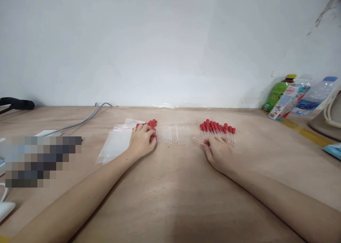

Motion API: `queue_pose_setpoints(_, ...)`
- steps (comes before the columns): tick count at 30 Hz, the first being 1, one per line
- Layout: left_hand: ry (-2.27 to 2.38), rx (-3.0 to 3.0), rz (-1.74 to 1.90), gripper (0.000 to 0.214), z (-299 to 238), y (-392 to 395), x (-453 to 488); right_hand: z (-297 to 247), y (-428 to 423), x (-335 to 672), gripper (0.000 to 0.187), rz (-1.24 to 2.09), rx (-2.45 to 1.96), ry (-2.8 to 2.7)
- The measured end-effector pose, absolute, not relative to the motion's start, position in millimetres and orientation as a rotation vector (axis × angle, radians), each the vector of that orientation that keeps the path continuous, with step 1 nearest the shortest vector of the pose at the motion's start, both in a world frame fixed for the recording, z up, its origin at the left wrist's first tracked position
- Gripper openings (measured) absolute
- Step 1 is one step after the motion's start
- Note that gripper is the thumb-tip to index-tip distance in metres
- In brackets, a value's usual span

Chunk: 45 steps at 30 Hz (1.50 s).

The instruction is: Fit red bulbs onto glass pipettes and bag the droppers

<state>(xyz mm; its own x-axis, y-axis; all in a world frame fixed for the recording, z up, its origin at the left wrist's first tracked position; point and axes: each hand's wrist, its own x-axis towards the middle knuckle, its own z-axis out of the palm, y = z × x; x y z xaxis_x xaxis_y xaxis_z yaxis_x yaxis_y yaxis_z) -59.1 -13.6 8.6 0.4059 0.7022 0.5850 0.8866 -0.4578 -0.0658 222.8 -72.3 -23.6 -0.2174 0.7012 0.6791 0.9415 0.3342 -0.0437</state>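
Note:
Two groups of glass droppers with red rubber bulbs lie on a wooden table (pixel 170 200). My left hand (pixel 141 142) rests palm down on the left group of droppers (pixel 152 123), fingers curled over the red bulbs; their clear tubes (pixel 173 134) stretch to the right. A stack of clear plastic bags (pixel 117 143) lies just left of that hand. My right hand (pixel 217 150) lies on the lower ends of the right group of droppers (pixel 217 127), fingers closed on one clear tube that sticks out to the left.
Plastic bottles (pixel 290 95) lean against the white wall at the far right, beside a beige bag (pixel 330 117). A grey cable (pixel 85 120) runs along the back left. White devices and a blurred patch sit at the left edge.

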Motion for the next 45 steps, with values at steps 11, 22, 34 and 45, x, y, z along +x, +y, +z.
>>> queue_pose_setpoints(11,-1.333,-2.318,-0.683,0.021,2,-4,-63,-24,-70,223,0.021,-0.47,-1.43,-2.012)
queue_pose_setpoints(22,-1.208,-2.677,-1.188,0.023,10,-34,-39,-25,-68,224,0.015,-0.189,-1.34,-2.035)
queue_pose_setpoints(34,-0.866,-3.19,-0.689,0.02,11,-61,-25,-25,-69,225,0.022,-0.238,-1.227,-2.107)
queue_pose_setpoints(45,-1.086,-3.014,-0.944,0.016,-1,-54,-10,-19,-79,209,0.017,-0.147,-1.048,-2.151)
